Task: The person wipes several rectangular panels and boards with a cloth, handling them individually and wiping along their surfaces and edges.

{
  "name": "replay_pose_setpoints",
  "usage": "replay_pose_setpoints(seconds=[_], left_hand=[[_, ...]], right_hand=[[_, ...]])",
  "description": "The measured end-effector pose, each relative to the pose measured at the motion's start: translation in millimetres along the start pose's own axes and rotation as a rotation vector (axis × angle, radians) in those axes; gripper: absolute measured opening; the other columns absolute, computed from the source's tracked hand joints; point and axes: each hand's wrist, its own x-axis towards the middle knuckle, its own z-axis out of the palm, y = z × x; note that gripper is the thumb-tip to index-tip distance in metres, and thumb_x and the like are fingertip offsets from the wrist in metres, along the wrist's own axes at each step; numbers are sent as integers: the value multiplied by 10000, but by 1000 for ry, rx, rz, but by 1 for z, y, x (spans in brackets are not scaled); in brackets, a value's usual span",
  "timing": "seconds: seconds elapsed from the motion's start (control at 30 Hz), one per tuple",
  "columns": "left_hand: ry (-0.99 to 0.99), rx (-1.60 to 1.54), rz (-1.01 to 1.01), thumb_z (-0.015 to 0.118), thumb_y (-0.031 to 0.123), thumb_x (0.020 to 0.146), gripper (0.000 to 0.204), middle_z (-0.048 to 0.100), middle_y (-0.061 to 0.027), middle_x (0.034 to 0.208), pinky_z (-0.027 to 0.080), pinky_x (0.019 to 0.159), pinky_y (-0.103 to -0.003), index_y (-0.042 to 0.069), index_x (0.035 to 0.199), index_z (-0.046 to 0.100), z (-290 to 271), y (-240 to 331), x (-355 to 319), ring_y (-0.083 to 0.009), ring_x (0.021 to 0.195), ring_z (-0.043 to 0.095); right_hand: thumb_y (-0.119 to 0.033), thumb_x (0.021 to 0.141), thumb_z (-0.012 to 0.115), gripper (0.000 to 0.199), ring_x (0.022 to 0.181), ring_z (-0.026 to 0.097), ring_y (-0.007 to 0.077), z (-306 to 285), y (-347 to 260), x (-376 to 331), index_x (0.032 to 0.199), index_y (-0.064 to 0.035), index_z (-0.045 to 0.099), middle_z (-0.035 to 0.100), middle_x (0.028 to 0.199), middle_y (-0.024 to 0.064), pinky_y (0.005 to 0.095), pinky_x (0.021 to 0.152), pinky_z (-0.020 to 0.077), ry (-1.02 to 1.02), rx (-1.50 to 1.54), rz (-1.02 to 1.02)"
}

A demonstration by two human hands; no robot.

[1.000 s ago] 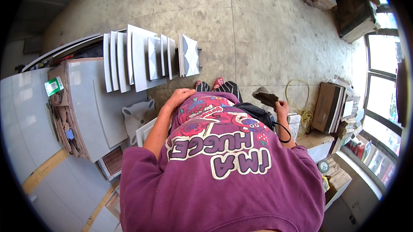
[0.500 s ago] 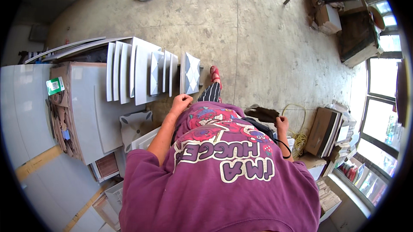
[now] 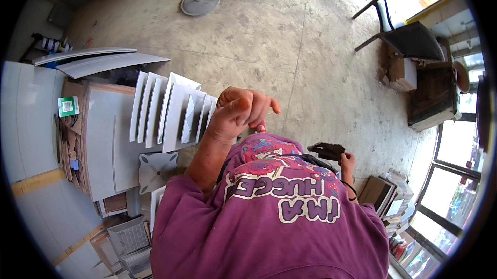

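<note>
Head view shows the left hand (image 3: 239,112) raised, curled and holding nothing, just beside the standing white panels (image 3: 171,113), while the right hand (image 3: 346,162) grips a dark cloth (image 3: 327,150); a bump could tip the panels over.

White panels (image 3: 171,111) upright, dark pouch (image 3: 327,150) held

Grey panels (image 3: 171,111), upright in a row at 9 o'clock: smooth, matt, thin sheet, material not clear. Floor (image 3: 290,35), 12 o'clock: rough, mottled concrete with seams. Sweatshirt (image 3: 269,227), 6 o'clock: soft magenta cloth, matt print. Dark object (image 3: 327,150) in right hand (image 3: 346,162), 3 o'clock: matt black, limp, cloth-like. Fan base (image 3: 200,4): dull metal.
</note>
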Motion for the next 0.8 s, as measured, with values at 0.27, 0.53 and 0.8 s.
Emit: replay_pose_setpoints(seconds=[0.27, 0.53, 0.8], left_hand=[[-723, -340, 424, 575, 287, 835, 482, 391, 15, 479, 433, 662, -467, 106, 449, 350, 97, 76, 124, -134, 440, 387], [-787, -196, 457, 571, 286, 835, 468, 391, 14, 479, 430, 665, -455, 103, 459, 361, 124, 69, 189, -130, 440, 385], [-710, -39, 480, 568, 284, 835, 455, 391, 14, 478, 428, 668, -444, 100, 468, 372, 123, 39, 247, -126, 440, 383]], right_hand=[[-125, 750, 588, 175, 469, 530, 132, 22, -61, 69, 860, 0, 532, 568, 667, 70, 253, 427, 457, -61, 3, -9], [-188, 723, 640, 245, 553, 560, 115, 38, -111, 179, 843, 17, 583, 605, 676, 68, 236, 497, 459, -242, -293, -204], [-193, 736, 631, 241, 531, 566, 110, 76, -214, 271, 849, 13, 576, 611, 685, 73, 236, 490, 466, -367, -355, -266]])
